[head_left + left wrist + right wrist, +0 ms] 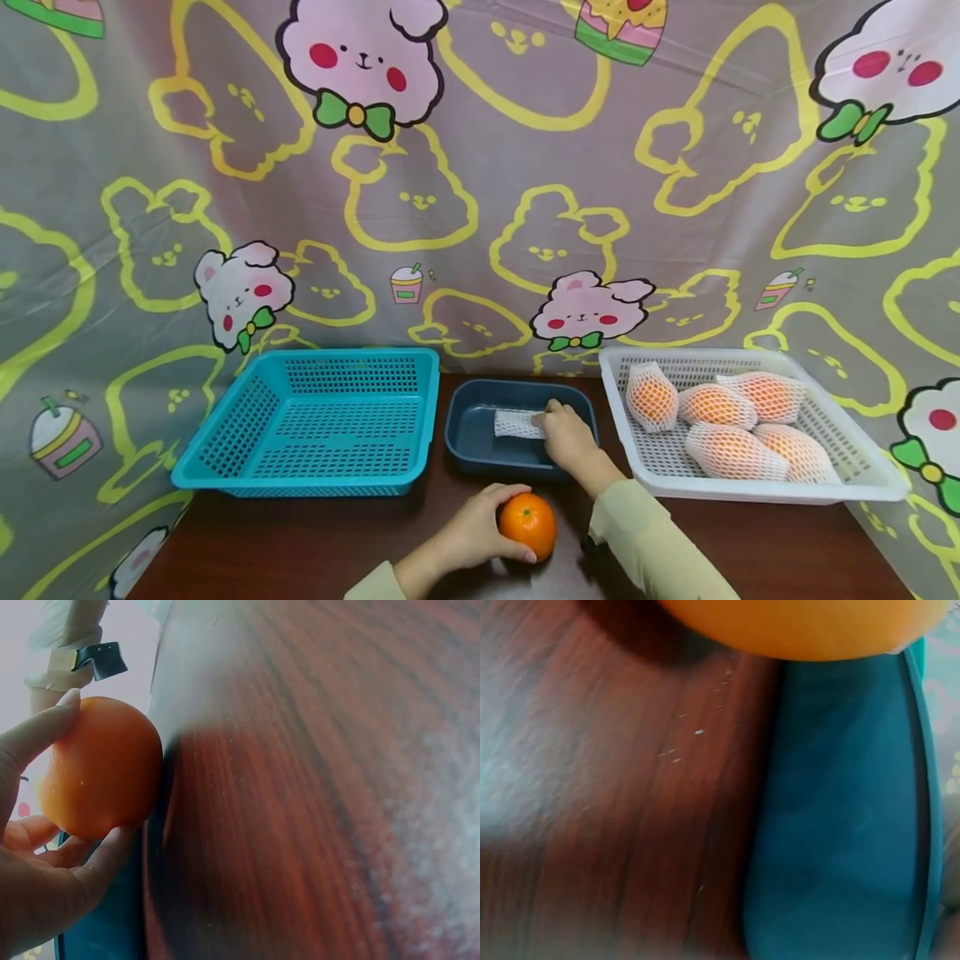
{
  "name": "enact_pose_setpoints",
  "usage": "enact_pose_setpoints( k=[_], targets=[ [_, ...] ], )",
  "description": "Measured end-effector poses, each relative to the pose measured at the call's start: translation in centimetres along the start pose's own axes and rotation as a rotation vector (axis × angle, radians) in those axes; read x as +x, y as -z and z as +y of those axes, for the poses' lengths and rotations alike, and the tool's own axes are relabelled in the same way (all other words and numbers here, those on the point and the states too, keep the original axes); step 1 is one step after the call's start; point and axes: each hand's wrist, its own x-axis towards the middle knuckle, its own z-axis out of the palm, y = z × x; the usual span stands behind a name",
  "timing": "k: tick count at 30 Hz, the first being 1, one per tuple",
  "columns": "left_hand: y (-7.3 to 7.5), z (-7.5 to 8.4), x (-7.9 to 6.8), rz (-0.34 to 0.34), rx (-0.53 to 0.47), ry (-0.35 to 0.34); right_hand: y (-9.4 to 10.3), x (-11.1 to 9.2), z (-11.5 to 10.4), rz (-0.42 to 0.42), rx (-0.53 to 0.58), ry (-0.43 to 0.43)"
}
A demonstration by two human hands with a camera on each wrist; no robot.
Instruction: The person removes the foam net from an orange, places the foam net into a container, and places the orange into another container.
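Observation:
My left hand [480, 529] grips a bare orange [528, 527] low over the front of the table, thumb on one side and fingers on the other. The left wrist view shows this orange [105, 769] between thumb and fingertips, close to the wood. Over the dark blue tray [480, 462], my right hand [567, 437] pinches the right end of a white foam net sleeve [516, 423], which lies flat inside the tray. In the right wrist view the tray's side [840, 825] and the orange's underside [802, 630] show, but the right fingers are hidden.
A turquoise basket [300, 483] stands left of the tray. On the right, a white basket [750, 490] holds several oranges in foam nets [720, 406]. A patterned cloth [480, 208] hangs right behind all three containers. The dark wooden table [300, 550] extends in front.

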Motion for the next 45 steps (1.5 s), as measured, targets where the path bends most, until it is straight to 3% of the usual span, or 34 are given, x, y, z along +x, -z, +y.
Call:
enact_pose_setpoints(
  k=[5,10,24,29,45],
  targets=[
    [0.0,-0.1,0.2,-0.010,0.016,-0.035,0.3,-0.1,0.3,-0.137,0.162,-0.108],
    [0.0,0.0,0.1,-0.018,0.007,-0.024,0.3,-0.1,0.5,-0.176,0.230,-0.139],
    [-0.2,0.3,-0.2,0.023,0.045,-0.026,0.2,0.1,0.7,-0.165,0.228,-0.126],
    [0.0,0.6,-0.6,0.027,0.017,-0.022,0.3,0.0,0.6,-0.152,0.224,-0.124],
    [4.1,3.9,-2.3,0.047,0.023,-0.024,2.2,-0.1,-0.4,-0.074,0.317,-0.073]
  ],
)
